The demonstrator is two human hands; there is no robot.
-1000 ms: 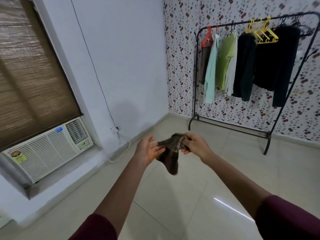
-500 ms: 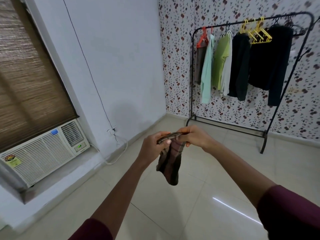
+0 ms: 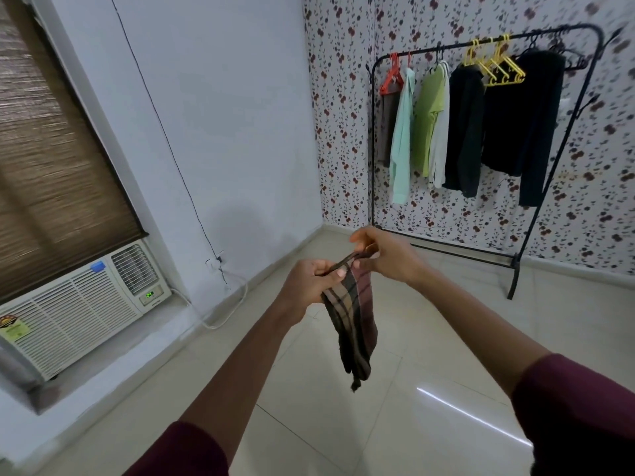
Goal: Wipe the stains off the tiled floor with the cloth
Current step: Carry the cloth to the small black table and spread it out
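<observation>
So the cloth (image 3: 354,317) is up in the air at the centre of the frame, pinched along its top edge by both hands. The left hand (image 3: 305,286) has its fingers curled around the near-left corner, and the right hand (image 3: 386,257) pinches the other end a little higher and to the right. The rest of the plaid fabric hangs straight down from the fingers, so its long axis runs vertically, with the frayed tail pointing at the floor (image 3: 429,372) below.

That's the thing that matters here: the cloth is well above the tiles and not touching them. I honestly can't spot any stains in this shot, only a light streak at the lower right. My guess is the next move means lowering the cloth, and both hands look about equally placed for that.
</observation>
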